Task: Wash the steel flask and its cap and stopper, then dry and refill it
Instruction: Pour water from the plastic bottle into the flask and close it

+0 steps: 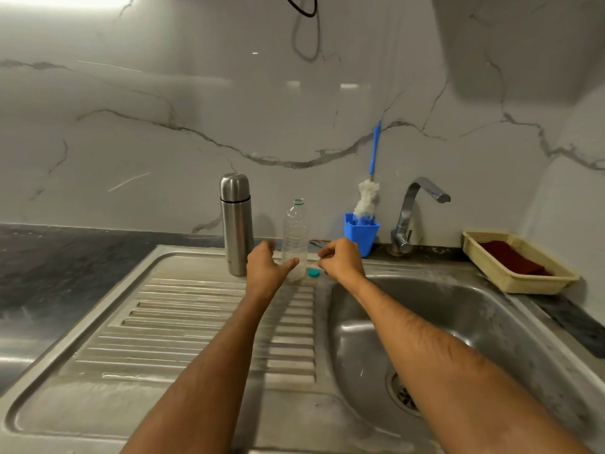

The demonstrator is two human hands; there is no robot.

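**Flask standing capped, both hands near clear bottle**

The cylindrical steel flask (pixel 236 224) stands upright, cap on, at the back of the ribbed steel draining board (pixel 183 309), just left of the left hand (pixel 266 268). That hand is spread loosely, thumb touching the uncapped clear plastic bottle (pixel 295 239). The right hand (pixel 340 260) hangs loosely curled above a small teal cap (pixel 313 273), grasping nothing visible.

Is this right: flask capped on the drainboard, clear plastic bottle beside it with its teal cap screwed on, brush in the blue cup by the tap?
Not quite. In the head view the plastic bottle stands open; its teal cap lies on the drainboard beside it. The rest holds: the flask is capped, and the brush stands in the blue cup by the tap.
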